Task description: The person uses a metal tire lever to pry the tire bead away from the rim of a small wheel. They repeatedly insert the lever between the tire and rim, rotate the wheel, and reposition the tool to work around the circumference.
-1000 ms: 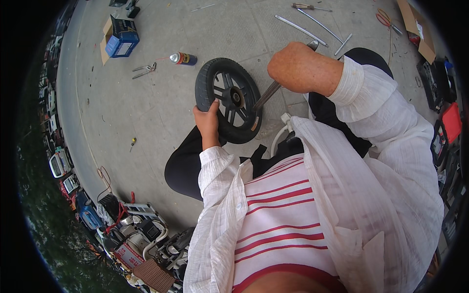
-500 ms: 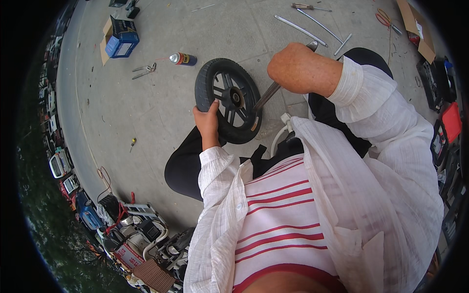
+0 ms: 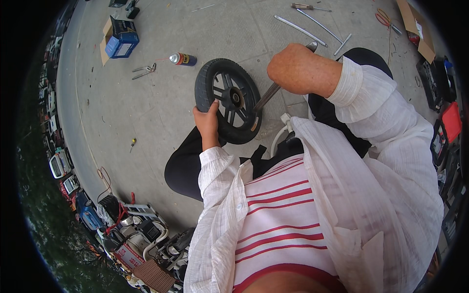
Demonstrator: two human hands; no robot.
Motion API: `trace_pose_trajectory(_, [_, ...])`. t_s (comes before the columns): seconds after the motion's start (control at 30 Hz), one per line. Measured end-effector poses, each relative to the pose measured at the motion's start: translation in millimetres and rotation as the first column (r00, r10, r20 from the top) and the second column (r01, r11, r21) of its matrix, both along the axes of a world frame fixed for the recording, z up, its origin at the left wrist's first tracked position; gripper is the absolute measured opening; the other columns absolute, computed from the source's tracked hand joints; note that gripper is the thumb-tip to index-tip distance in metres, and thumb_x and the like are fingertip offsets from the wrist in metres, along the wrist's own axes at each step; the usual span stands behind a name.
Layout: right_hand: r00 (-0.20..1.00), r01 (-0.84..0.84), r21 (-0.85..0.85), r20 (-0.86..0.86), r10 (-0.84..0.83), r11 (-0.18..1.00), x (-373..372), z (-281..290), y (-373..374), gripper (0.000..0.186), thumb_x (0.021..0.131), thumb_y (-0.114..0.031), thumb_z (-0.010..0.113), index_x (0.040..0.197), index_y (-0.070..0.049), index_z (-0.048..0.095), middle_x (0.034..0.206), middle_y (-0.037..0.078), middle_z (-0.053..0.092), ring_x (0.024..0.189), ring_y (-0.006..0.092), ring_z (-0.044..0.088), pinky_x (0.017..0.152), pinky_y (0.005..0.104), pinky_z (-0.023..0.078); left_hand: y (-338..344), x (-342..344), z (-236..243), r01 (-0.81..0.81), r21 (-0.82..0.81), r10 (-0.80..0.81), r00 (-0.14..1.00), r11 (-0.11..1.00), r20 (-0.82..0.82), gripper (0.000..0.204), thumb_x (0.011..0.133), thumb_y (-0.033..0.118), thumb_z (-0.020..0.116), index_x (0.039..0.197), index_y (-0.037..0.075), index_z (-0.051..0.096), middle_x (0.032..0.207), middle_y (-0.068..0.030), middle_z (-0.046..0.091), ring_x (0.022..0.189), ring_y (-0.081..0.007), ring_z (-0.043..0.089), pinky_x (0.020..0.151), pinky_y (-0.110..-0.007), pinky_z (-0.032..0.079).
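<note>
Head camera: I hold a black spoked wheel (image 3: 236, 97) at a tilt, its position and both my hands' unchanged from 0.5 seconds earlier. My left hand (image 3: 209, 121) clamps the wheel's near-left edge, thumb pressed on the sidewall, the other fingers out of sight behind the tyre. Right of the wheel, my right hand (image 3: 295, 68) is closed in a fist around a metal lever (image 3: 267, 95), its separate fingers hidden; the lever's lower end meets the wheel's right edge. The wheel sits between my 2 hands, touching the left, just beside the right. Beyond the wheel are a spray can (image 3: 183, 59) to the left and a silver bar (image 3: 300, 30) to the right.
</note>
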State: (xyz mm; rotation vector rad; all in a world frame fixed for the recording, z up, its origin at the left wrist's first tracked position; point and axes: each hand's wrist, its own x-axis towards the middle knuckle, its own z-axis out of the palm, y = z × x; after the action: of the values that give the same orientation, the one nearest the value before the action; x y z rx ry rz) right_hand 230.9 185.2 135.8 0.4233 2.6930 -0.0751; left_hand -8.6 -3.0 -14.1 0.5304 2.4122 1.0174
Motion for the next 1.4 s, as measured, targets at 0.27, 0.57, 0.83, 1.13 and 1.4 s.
trace_pose_trajectory(0.27, [1.000, -0.009, -0.001, 0.007, 0.009, 1.000, -0.1, 0.8, 0.1, 0.001, 0.076, -0.007, 0.073, 0.076, -0.006, 0.074, 0.071, 0.011, 0.070, 0.069, 0.0236, 0.072, 0.057, 0.0350, 0.056, -1.0, -2.1, -3.6, 0.007, 0.009, -0.007, 1.000, 1.000, -0.006, 0.057, 0.073, 0.029, 0.081, 0.110, -0.007, 0.057, 0.099, -0.0165, 0.066, 0.086, -0.0233, 0.064, 0.079, -0.033, 0.050])
trace_pose_trajectory(0.57, [1.000, -0.012, -0.012, 0.026, 0.012, 1.000, -0.7, 3.8, 0.1, 0.001, 0.074, -0.005, 0.073, 0.075, -0.006, 0.073, 0.071, 0.012, 0.070, 0.068, 0.0236, 0.072, 0.056, 0.0348, 0.056, -0.8, -1.2, -2.6, 0.002, 0.006, -0.002, 1.000, 1.000, -0.006, 0.058, 0.074, 0.029, 0.081, 0.111, -0.008, 0.056, 0.100, -0.0165, 0.066, 0.086, -0.0232, 0.064, 0.080, -0.033, 0.050])
trace_pose_trajectory(0.83, [1.000, -0.020, -0.013, 0.004, 0.020, 1.000, 0.3, 1.5, 0.4, 0.001, 0.074, -0.005, 0.073, 0.075, -0.006, 0.073, 0.071, 0.012, 0.070, 0.068, 0.0239, 0.072, 0.056, 0.0351, 0.056, -0.9, -1.2, -2.9, 0.004, 0.021, -0.004, 1.000, 1.000, 0.001, 0.058, 0.073, 0.029, 0.081, 0.110, -0.008, 0.056, 0.099, -0.0164, 0.066, 0.086, -0.0229, 0.063, 0.079, -0.033, 0.050])
trace_pose_trajectory(1.13, [0.999, -0.018, -0.007, 0.028, 0.018, 1.000, -0.6, 4.6, -0.8, 0.002, 0.076, -0.006, 0.073, 0.078, -0.006, 0.074, 0.072, 0.012, 0.070, 0.068, 0.0236, 0.072, 0.056, 0.0346, 0.056, -1.6, -2.7, -6.4, 0.001, 0.014, -0.001, 1.000, 1.000, -0.012, 0.058, 0.073, 0.029, 0.081, 0.110, -0.008, 0.056, 0.100, -0.0169, 0.066, 0.086, -0.0234, 0.063, 0.079, -0.033, 0.050])
trace_pose_trajectory(1.4, [0.999, -0.019, -0.012, 0.038, 0.020, 1.000, -0.6, 7.1, -1.2, 0.001, 0.076, -0.005, 0.073, 0.077, -0.005, 0.074, 0.073, 0.013, 0.070, 0.069, 0.0233, 0.072, 0.056, 0.0343, 0.056, -0.9, -1.4, -4.5, -0.005, 0.013, 0.005, 1.000, 1.000, -0.008, 0.059, 0.073, 0.029, 0.081, 0.111, -0.008, 0.057, 0.101, -0.0173, 0.066, 0.086, -0.0236, 0.064, 0.079, -0.033, 0.050])
